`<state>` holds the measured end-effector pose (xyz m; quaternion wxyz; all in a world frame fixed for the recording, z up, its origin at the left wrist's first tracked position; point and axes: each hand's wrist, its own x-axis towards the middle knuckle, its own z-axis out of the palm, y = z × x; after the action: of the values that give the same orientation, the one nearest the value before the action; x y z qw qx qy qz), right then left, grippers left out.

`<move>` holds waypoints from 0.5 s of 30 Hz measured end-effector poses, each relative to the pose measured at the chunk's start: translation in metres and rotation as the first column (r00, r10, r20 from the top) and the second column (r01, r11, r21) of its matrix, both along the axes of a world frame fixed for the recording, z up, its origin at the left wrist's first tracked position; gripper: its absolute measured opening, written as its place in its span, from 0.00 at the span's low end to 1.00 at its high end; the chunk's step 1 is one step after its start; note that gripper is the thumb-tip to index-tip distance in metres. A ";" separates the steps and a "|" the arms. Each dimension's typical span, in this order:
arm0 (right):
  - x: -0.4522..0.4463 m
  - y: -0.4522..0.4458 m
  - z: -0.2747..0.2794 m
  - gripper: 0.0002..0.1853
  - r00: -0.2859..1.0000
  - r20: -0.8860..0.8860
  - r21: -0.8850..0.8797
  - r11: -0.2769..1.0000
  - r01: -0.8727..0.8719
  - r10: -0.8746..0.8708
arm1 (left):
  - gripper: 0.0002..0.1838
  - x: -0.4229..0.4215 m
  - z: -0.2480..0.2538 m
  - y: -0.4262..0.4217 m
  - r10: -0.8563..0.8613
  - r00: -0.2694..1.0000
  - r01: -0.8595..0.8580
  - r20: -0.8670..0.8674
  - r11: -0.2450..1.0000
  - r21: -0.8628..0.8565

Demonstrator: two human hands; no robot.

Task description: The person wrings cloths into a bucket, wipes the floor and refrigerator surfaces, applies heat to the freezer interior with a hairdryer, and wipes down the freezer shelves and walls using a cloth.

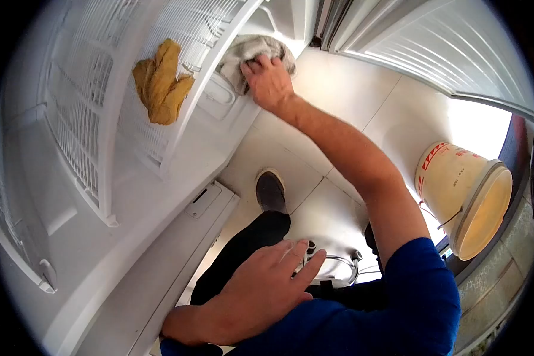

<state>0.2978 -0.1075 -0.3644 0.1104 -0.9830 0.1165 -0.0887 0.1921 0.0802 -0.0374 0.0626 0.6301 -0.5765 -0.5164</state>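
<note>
My right hand reaches out and presses a crumpled grey cloth, its fingers curled into the fabric. The cloth lies at the lower inner edge of an open white fridge cabinet. My left hand is near my body, holding nothing, with its fingers stretched out and apart. A mustard-yellow cloth is draped on a white wire shelf inside the cabinet, to the left of my right hand.
An open white door stands at upper right. A cream bucket with red markings and a wire handle is on the right. Below are pale floor tiles, my shoe and a wheeled chrome base. A closed lower panel runs along the left.
</note>
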 end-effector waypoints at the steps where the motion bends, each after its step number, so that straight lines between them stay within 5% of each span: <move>1: 0.011 -0.004 0.004 0.22 1.000 -0.002 0.011 1.000 0.004 -0.004 | 0.37 -0.001 -0.001 -0.001 -0.002 1.000 0.002 -0.018 1.000 0.002; 4: 0.052 -0.003 0.005 0.25 0.994 -0.100 0.110 0.992 0.056 -0.045 | 0.37 -0.004 -0.002 -0.004 -0.016 0.999 0.016 -0.037 1.000 0.021; 5: 0.063 0.000 0.000 0.26 0.991 -0.118 0.284 0.954 0.097 -0.065 | 0.37 -0.005 -0.001 -0.006 -0.020 0.999 0.021 -0.036 0.999 0.032; 10: 0.115 0.019 -0.050 0.30 0.992 -0.002 0.093 0.988 0.126 -0.127 | 0.38 -0.003 -0.003 -0.007 -0.035 0.998 0.038 -0.048 0.996 0.074; 11: 0.103 0.018 -0.051 0.30 0.991 -0.100 0.086 0.992 0.096 -0.087 | 0.38 -0.002 -0.003 -0.006 -0.027 0.998 0.032 -0.048 0.995 0.096; 15: 0.005 0.010 0.014 0.28 0.985 -0.160 0.048 0.996 0.070 -0.061 | 0.39 0.003 0.000 -0.007 0.004 1.000 -0.004 0.001 0.998 0.067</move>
<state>0.3029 -0.0978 -0.3503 0.1240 -0.9793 0.1596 -0.0108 0.1951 0.0736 -0.0369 0.0422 0.6332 -0.5577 -0.5350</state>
